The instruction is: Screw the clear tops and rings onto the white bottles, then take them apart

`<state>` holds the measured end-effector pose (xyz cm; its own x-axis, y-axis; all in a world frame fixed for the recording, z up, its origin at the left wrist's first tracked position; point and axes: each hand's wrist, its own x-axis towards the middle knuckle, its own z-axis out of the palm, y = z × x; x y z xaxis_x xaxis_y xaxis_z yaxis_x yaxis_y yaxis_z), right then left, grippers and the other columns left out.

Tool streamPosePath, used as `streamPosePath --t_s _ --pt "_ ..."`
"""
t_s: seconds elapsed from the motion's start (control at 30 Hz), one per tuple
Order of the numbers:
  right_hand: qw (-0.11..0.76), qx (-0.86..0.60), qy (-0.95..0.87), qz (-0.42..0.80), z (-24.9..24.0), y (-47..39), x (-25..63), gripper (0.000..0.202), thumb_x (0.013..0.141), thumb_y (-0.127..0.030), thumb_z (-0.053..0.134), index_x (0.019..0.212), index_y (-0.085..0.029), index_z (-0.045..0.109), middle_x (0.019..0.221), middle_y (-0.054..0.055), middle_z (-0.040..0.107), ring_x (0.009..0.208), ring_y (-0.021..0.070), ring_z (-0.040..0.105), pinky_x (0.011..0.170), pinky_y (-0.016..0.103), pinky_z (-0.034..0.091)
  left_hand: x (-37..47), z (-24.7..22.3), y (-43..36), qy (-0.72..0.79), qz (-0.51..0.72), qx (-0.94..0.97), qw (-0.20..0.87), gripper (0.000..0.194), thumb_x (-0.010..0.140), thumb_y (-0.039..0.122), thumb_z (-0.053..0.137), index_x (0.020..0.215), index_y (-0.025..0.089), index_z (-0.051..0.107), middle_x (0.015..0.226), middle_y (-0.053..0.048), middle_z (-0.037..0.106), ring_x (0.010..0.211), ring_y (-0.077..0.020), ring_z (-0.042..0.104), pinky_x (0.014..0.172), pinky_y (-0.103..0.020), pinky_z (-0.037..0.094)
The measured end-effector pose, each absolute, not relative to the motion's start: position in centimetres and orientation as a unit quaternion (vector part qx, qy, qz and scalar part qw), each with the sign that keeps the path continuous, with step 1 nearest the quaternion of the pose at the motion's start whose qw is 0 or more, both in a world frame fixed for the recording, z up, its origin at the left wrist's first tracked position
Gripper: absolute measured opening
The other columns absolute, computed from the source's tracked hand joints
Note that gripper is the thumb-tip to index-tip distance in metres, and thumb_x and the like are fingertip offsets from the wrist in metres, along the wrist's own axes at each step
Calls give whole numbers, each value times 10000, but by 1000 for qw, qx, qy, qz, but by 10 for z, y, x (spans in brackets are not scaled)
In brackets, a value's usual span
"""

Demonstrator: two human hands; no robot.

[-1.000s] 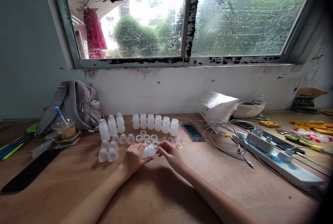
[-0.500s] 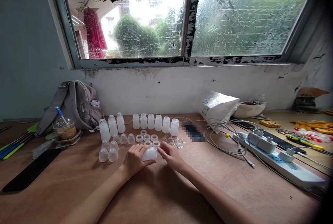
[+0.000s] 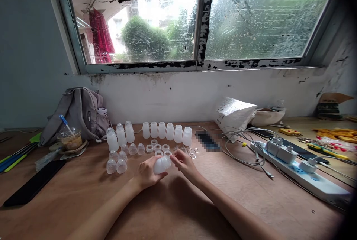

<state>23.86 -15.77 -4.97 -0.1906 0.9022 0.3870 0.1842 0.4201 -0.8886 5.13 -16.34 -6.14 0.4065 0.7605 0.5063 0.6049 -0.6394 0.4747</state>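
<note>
Left hand [image 3: 145, 171] curls its grip round the bottle [image 3: 159, 166], mouth tilted right toward right hand [image 3: 185, 165], fingertips pinched, contents unclear.

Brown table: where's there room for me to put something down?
Bare patches lie between the black flat thing and the left arm, between the right arm and the white power strip, and between the two arms. It's crowded beyond the held bottle, with standing bottles, caps and rings, and beside the strip, where cables tangle.
</note>
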Motion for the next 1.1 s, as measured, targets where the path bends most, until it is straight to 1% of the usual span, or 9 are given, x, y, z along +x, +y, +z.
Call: streamPosePath --t_s 0.07,0.17,0.27,0.37,0.47,0.57,0.77,0.93,1.1 --pt "480 -363 -696 390 -45 -160 241 312 723 -417 587 977 -236 570 934 35 584 813 173 541 641 265 438 52 -58 -165 428 365 803 198 459 676 472 592 1041 204 517 873 -36 621 739 -194 581 642 -289 454" --pt "428 -322 -739 409 -37 -165 242 430 719 -383 603 1132 -293 524 1200 44 471 1112 226 417 838 336 404 54 -51 -167 394 374 761 356 402 703 464 571 964 159 550 786 -26 601 675 -160 558 602 -255 438" --pt "423 -312 -738 423 -32 -167 242 378 734 -381 589 1100 -291 563 1235 47 441 1174 243 359 883 360 377 56 -49 -168 328 361 700 521 387 705 454 571 914 129 549 761 -33 579 588 -129 535 533 -236 419" --pt "423 -288 -714 477 -31 -169 240 347 733 -388 590 1060 -270 591 1246 54 431 1115 245 427 849 356 405 58 -51 -170 281 335 647 625 396 700 457 567 902 117 540 735 -40 568 524 -112 520 477 -220 392" --pt "437 -286 -705 479 -31 -172 238 277 736 -402 581 937 -221 641 1174 66 477 1036 235 477 827 340 415 61 -52 -173 287 346 644 619 419 682 450 590 924 112 536 673 -23 543 510 -111 509 463 -213 379" --pt "477 -314 -710 413 -33 -174 235 241 749 -421 559 816 -208 651 1018 56 529 963 214 496 840 325 394 66 -48 -179 346 384 686 512 416 679 425 615 966 133 543 698 -12 548 580 -125 515 518 -225 396" --pt "492 -316 -710 392 -43 -173 232 249 762 -436 537 867 -229 627 1020 47 500 966 211 489 842 313 393 72 -48 -187 413 404 741 342 419 703 442 594 1024 184 517 880 -31 594 765 -182 542 663 -271 417" --pt "482 -325 -649 490 -51 -168 230 451 768 -446 528 1177 -278 436 1195 63 449 1094 218 428 877 359 392 75 -62 -181 376 468 651 465 457 791 490 456 1125 187 388 1075 -89 542 977 -207 514 840 -324 393" --pt "457 -329 -648 513 -61 -168 226 652 654 -364 681 1203 -275 340 1269 82 360 1076 215 446 856 363 409 77 -62 -178 329 546 498 588 418 810 471 439 1130 211 367 1116 -80 525 980 -201 535 829 -325 419"
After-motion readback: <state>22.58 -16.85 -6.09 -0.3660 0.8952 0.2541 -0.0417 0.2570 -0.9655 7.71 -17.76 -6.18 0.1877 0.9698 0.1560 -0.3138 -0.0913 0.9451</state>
